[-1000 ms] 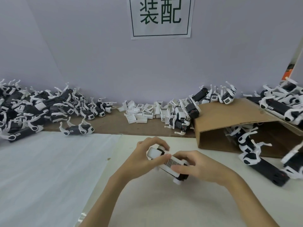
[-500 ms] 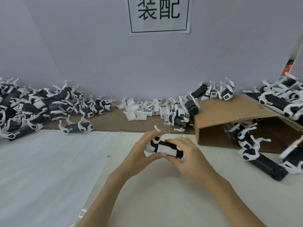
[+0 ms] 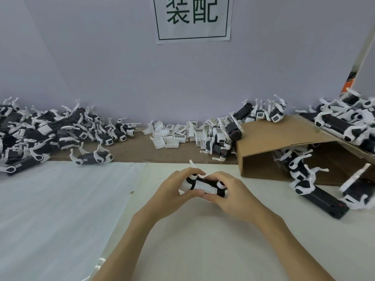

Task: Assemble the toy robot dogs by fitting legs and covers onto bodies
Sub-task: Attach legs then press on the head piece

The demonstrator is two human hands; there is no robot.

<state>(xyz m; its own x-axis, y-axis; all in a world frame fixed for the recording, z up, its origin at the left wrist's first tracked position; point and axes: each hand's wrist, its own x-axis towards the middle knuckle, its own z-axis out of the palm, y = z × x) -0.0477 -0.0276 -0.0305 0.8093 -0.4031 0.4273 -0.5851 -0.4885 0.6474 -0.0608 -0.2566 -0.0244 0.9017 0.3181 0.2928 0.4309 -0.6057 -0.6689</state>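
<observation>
One toy robot dog [image 3: 203, 186], black body with a white cover, sits between the two hands just above the white table [image 3: 203, 240], lying crosswise with its length running left to right. The left hand [image 3: 172, 189] curls round its left end, thumb underneath and fingers over the top; the right hand [image 3: 233, 191] wraps its right end the same way, so both hands grip the one dog. Two white leg joints show on its near side, and one thin white leg [image 3: 192, 164] sticks up past the left hand's fingertips.

Straight beyond the hands, against the wall, lies one loose heap of white covers [image 3: 174, 134], too many and too overlapped to count. Just right of that heap, a small cluster of dogs [image 3: 219, 140] leans on the corner of one brown cardboard box [image 3: 284, 142], which lies on its side to the right of the right hand, open end towards the viewer. A few dogs rest on top of the box and several more spill out [image 3: 300, 173] of its mouth; the exact number cannot be told.

Far to the left of the left hand is one large pile of finished dogs [image 3: 40, 130], uncountable, with a single dog [image 3: 91, 157] lying apart at its near edge, legs up. One paper sign [image 3: 192, 19] with two green characters hangs on the wall above
</observation>
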